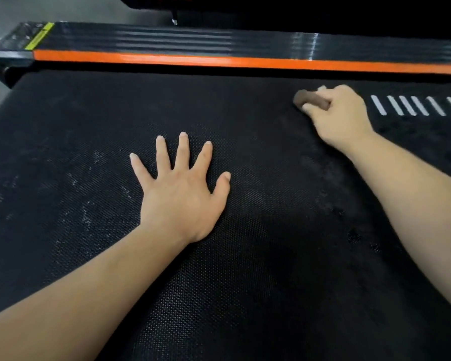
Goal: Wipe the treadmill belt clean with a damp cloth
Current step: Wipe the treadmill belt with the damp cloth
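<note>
The black textured treadmill belt point(245, 256) fills most of the view, with pale dusty smears on its left part. My left hand point(182, 194) lies flat on the belt, fingers spread. My right hand point(339, 113) grips a small brown cloth point(310, 100) bunched in its fingers and presses it on the belt near the far side rail. Most of the cloth is hidden inside the hand. Darker damp-looking patches show on the belt below the right arm.
A black side rail with an orange stripe point(219, 59) runs along the belt's far edge. White slanted marks point(414, 105) are printed on the belt to the right of my right hand. Grey floor point(0, 11) shows at the top left.
</note>
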Demonstrator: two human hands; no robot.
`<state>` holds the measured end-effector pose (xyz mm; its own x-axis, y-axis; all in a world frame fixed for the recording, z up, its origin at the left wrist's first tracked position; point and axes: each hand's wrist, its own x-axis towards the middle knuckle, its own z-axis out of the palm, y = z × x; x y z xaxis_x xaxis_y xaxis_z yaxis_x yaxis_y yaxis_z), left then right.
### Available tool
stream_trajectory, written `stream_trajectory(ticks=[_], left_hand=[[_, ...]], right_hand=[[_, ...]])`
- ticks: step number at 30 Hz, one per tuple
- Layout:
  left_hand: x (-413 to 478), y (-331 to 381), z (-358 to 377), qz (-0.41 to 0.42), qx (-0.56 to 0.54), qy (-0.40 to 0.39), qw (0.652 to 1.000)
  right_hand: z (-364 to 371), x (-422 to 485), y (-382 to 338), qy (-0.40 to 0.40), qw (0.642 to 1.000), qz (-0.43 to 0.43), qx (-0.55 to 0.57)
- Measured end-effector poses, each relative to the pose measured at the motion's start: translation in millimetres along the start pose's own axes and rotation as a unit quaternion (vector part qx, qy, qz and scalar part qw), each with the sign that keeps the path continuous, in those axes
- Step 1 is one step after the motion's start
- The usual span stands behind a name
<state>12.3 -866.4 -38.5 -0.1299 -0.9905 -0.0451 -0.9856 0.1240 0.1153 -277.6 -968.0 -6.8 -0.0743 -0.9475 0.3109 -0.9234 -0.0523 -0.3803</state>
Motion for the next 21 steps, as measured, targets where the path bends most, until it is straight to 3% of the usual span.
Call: stream_trajectory(ticks=[2, 5, 7, 11, 17, 21], left_hand=[[0, 0, 0, -0.002, 0.001, 0.0, 1.0], [1, 1, 0, -0.003, 0.0, -0.004, 1.0], [1, 0, 0, -0.004, -0.001, -0.003, 1.0], [0, 0, 1, -0.003, -0.003, -0.001, 1.0], [1, -1, 1, -0.005, 0.001, 0.003, 1.0], [1, 0, 0, -0.009, 0.0, -0.002, 1.0]], right_hand=[[7, -5, -1, 0.023, 1.0, 0.002, 0.017], [11, -54, -27, -0.056, 0.99, -0.119, 0.046], [1, -60, -24, -0.073, 0.985, -0.154, 0.031], [-3, -23, 7, -0.002, 1.0, -0.005, -0.003], [-16, -113, -33, -0.089, 0.984, -0.147, 0.055], [-19, -82, 0, -0.017, 0.999, -0.027, -0.013]])
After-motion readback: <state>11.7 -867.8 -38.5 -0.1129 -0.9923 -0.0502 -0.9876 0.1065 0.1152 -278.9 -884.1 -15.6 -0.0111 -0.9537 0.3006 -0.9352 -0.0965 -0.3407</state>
